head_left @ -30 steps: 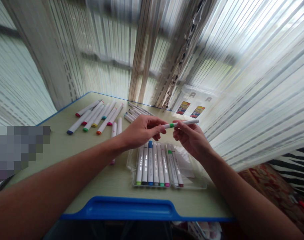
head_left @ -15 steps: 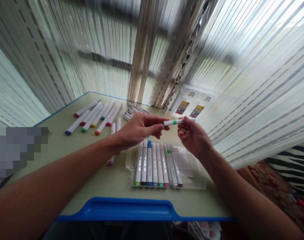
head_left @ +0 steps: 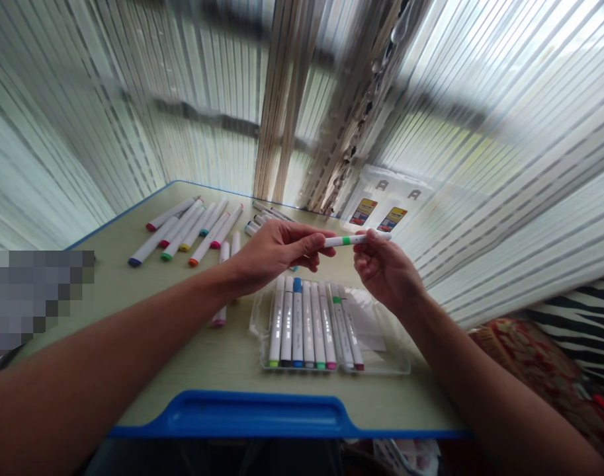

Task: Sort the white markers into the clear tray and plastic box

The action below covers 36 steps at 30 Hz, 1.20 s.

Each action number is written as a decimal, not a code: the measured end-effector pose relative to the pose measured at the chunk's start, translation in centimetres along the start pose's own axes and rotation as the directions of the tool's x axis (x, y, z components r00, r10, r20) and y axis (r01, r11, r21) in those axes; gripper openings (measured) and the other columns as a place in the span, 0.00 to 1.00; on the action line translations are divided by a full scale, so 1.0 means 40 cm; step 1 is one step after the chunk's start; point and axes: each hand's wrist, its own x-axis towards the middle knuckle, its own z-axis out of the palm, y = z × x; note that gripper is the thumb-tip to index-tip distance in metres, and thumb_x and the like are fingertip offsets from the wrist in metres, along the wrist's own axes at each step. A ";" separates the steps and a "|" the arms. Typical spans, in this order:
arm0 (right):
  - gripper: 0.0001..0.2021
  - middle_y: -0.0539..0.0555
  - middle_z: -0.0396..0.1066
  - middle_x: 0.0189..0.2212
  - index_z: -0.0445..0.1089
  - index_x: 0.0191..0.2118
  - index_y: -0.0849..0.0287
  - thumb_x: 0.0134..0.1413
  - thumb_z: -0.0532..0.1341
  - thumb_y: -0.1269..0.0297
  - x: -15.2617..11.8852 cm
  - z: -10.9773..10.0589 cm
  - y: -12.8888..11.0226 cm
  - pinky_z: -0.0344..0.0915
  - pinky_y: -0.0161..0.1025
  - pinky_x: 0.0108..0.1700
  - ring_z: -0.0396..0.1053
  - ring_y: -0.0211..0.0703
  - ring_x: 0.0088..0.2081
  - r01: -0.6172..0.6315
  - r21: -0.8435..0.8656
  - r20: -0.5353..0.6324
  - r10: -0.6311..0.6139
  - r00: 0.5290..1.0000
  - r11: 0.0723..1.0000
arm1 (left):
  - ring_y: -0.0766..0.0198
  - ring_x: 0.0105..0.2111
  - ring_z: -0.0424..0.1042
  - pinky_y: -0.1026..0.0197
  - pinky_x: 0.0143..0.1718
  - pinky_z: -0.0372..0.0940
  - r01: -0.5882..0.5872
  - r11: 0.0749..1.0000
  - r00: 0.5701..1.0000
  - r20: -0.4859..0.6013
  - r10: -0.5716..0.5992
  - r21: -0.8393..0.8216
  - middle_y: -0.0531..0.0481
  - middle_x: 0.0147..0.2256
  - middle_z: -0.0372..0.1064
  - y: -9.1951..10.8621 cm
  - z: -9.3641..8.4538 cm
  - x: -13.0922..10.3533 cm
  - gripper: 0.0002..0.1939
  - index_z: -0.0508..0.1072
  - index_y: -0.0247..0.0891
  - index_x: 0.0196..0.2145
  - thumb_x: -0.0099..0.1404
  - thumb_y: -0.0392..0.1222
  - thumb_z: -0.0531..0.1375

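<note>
"Fingers (head_left: pixel 309 244): how are they set?"

"At the left hand (head_left: pixel 266 258), thumb and forefinger are pinched on one end of a white marker (head_left: pixel 338 242); the others are loosely curled. At the right hand (head_left: pixel 393 274), thumb and forefinger are pinched near the opposite end, beyond which a short length is exposed."

"What is found around them, by size?"

"Striped curtains (head_left: pixel 207 145) are hung behind. Below, a pale table (head_left: pixel 103 291) is fitted with a blue front tray (head_left: pixel 255 413)."

"And on the table?"

"At the far edge, a clear box (head_left: pixel 381 198) is marked with two labels (head_left: pixel 364 211). Nearer, an open clear case (head_left: pixel 388 362) is laid flat, and eight markers (head_left: pixel 298 324) are held in it, side by side. Loose markers (head_left: pixel 185 231) are scattered toward the far left."

"Where is the gripped marker located?"

"It is held between both hands, raised off the table. Between the grips, a green band (head_left: pixel 346 240) is exposed."
</note>
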 end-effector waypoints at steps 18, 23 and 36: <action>0.12 0.50 0.78 0.25 0.79 0.32 0.61 0.44 0.77 0.61 -0.008 0.000 0.009 0.66 0.25 0.18 0.71 0.31 0.19 0.063 -0.048 0.078 -0.059 0.995 0.997 | 0.71 0.25 0.69 0.66 0.28 0.65 -0.056 0.981 0.986 -0.145 0.084 0.187 0.46 0.32 0.78 0.007 -0.001 0.002 0.12 0.83 0.31 0.40 0.59 0.39 0.71; 0.12 0.51 0.79 0.26 0.79 0.32 0.61 0.48 0.75 0.59 -0.011 0.002 0.012 0.67 0.27 0.18 0.72 0.33 0.19 0.069 -0.098 0.091 -0.060 0.994 0.993 | 0.71 0.24 0.69 0.66 0.27 0.65 -0.030 0.969 0.983 -0.168 0.073 0.247 0.48 0.29 0.75 0.010 0.002 0.000 0.11 0.81 0.29 0.37 0.59 0.40 0.71; 0.11 0.53 0.80 0.25 0.81 0.33 0.59 0.43 0.77 0.61 -0.020 0.004 0.023 0.70 0.32 0.22 0.75 0.38 0.21 0.091 -0.239 0.151 -0.056 0.987 0.967 | 0.71 0.23 0.68 0.66 0.24 0.64 -0.007 0.927 0.994 -0.100 0.047 0.376 0.50 0.27 0.74 0.007 0.003 -0.002 0.09 0.79 0.30 0.34 0.59 0.40 0.70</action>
